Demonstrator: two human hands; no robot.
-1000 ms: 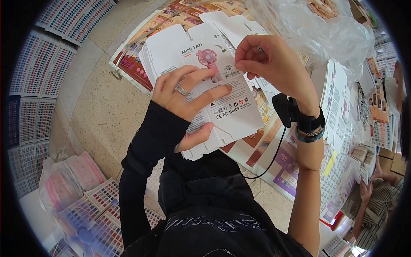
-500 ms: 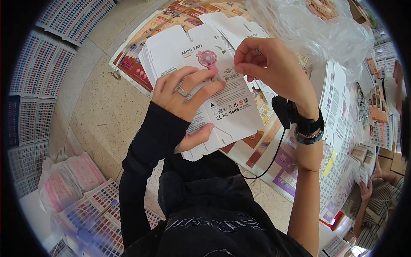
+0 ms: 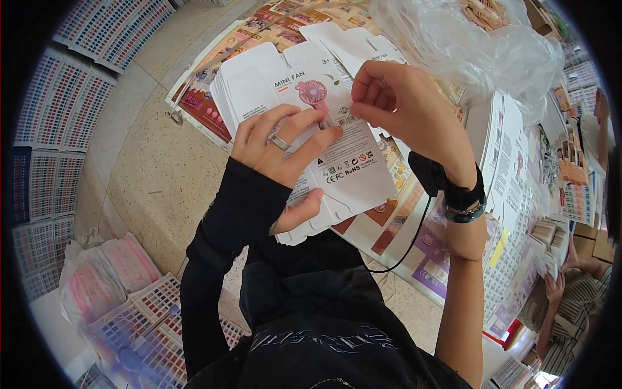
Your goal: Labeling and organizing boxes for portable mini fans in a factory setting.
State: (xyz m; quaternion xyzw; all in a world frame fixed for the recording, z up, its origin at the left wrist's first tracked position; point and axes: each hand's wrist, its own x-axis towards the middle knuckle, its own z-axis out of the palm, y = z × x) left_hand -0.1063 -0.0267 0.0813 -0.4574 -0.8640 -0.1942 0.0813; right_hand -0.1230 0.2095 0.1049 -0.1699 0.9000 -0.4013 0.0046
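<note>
A stack of flat, unfolded white cartons [image 3: 353, 188] lies in front of me, partly on the table and jutting over its near edge. The top carton carries a picture of a pink handheld fan [image 3: 313, 93]. Across its left part rests my left hand [image 3: 285, 142], fingers spread and thumb stretched out near the lower edge. A black sleeve reaches to its knuckles. My right hand [image 3: 395, 97] is closed, thumb and forefinger pinched together over the carton's right edge beside the barcode. Anything between those fingertips is too small or hidden to make out.
More flat cartons [image 3: 330, 35] lie behind the stack. Clear plastic bags [image 3: 473, 58] cover the far right. Another carton pile [image 3: 502, 155] stands at right. A black cable [image 3: 414, 243] hangs from my right wrist. Printed sheets [image 3: 52, 97] are stacked at left; a person [image 3: 570, 292] sits at right.
My right hand has shifted slightly left and down, its fingers curled a little tighter. The top carton has moved slightly downward. My left hand remains spread on the stack.
</note>
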